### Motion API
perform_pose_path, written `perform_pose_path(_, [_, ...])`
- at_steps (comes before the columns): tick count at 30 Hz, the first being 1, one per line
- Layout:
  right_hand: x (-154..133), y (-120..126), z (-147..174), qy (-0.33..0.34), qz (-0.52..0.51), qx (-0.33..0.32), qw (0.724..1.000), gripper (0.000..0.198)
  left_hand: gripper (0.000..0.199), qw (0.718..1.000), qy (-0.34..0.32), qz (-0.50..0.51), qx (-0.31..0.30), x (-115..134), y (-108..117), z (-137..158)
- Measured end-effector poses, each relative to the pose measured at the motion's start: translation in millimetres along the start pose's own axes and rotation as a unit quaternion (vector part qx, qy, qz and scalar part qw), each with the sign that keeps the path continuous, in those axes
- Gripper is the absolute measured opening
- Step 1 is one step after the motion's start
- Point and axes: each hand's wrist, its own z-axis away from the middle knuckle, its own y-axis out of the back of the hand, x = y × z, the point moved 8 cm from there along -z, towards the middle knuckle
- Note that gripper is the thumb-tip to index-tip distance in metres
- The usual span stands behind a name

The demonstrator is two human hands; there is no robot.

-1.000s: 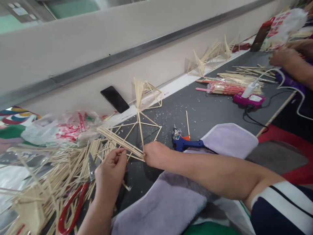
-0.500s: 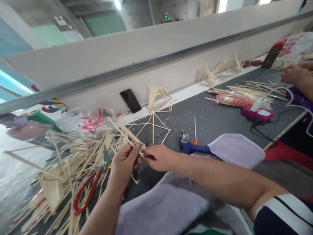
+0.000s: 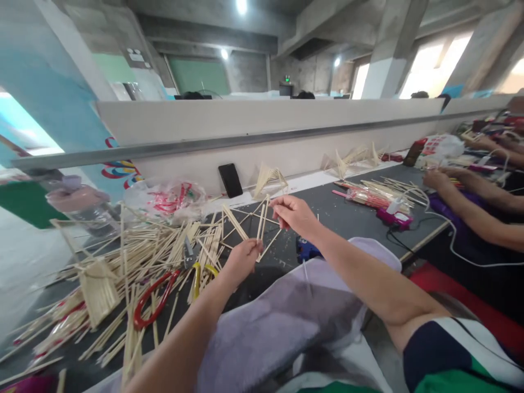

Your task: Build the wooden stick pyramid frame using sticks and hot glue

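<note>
- Grey concrete beams and columns now fill the top of the view, where half a second ago there was mostly the pale divider wall [image 3: 262, 117]; the camera has tipped up and the room behind shows, with ceiling lamps and bright windows at the right.
- Dark grey surface [image 3: 352, 210] runs along that divider, flecked with pale scraps, and a lilac cloth [image 3: 286, 322] lies over its near edge.
- Loose bamboo sticks [image 3: 135, 262] lie heaped at the left, with red-handled scissors [image 3: 153, 297] among them and a clear plastic bag [image 3: 167, 199] behind.
- Both hands have risen off the surface since the earlier frame: the stick frame [image 3: 249, 224], thin pale bamboo rods glued into open triangles with a fan of sticks on one side, is now held up in the air above the surface, in front of the black phone [image 3: 230, 180].
- Right hand [image 3: 295, 214] is lifted higher than before, its fingers pinched on the top ends of two upright rods.
- Left hand [image 3: 242, 259] sits below, fingers closed around the frame's lower corner.
- Blue glue gun [image 3: 306, 250] lies just under the right wrist.
- Another person's hand [image 3: 436, 179] rests on the surface at the far right.
</note>
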Motion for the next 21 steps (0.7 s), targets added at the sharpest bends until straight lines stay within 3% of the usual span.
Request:
perform_pose_path(3, [15,19,12,-0.039,0.124,-0.014,0.991,0.025,0.027,0.999,-0.025,-0.023,-0.031,0,-11,-1])
perform_pose_path(6, [48,40,35,-0.07,0.297,-0.022,0.952,0.024,0.027,0.996,-0.057,-0.054,-0.033,6,-15,-6])
perform_pose_path(10, [93,55,74,-0.124,0.409,-0.083,0.9,0.036,0.025,0.985,-0.106,-0.13,0.045,14,-6,-11])
perform_pose_path(14, [104,55,97,-0.143,0.467,-0.117,0.865,0.053,0.026,0.974,-0.116,-0.168,0.101,12,-1,-15])
perform_pose_path(18, [101,45,93,-0.134,0.525,-0.135,0.829,0.068,0.027,0.988,-0.074,-0.129,0.03,0,-13,-23])
perform_pose_path(21, [100,31,86,-0.106,0.541,-0.168,0.817,0.075,0.03,0.993,-0.045,-0.108,-0.02,-7,-18,-22])
